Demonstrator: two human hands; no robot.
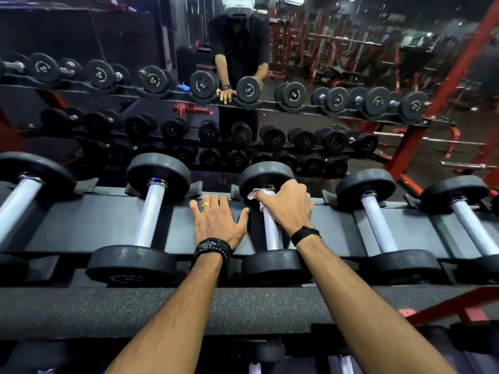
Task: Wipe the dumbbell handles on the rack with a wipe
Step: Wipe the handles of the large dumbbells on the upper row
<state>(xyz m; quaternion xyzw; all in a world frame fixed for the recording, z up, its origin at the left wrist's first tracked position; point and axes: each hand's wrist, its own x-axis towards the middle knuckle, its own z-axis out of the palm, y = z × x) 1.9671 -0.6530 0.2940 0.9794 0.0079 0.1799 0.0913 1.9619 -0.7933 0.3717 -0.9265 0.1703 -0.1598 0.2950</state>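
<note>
Several dumbbells with black round heads and silver knurled handles lie across the top shelf of a dark rack (81, 228). My right hand (286, 205) grips the far end of the middle dumbbell's handle (272, 233), with a white wipe (256, 197) wrapped between palm and metal. My left hand (218, 220) rests flat on the rack shelf just left of that dumbbell, fingers spread. A neighbouring dumbbell's handle (149, 214) lies to the left and another handle (378, 222) to the right.
A wall mirror (297, 76) behind the rack reflects the rack, a person and red gym machines. A red frame post (421, 136) stands at the right. A lower shelf with more dumbbells (259, 354) runs along the bottom edge.
</note>
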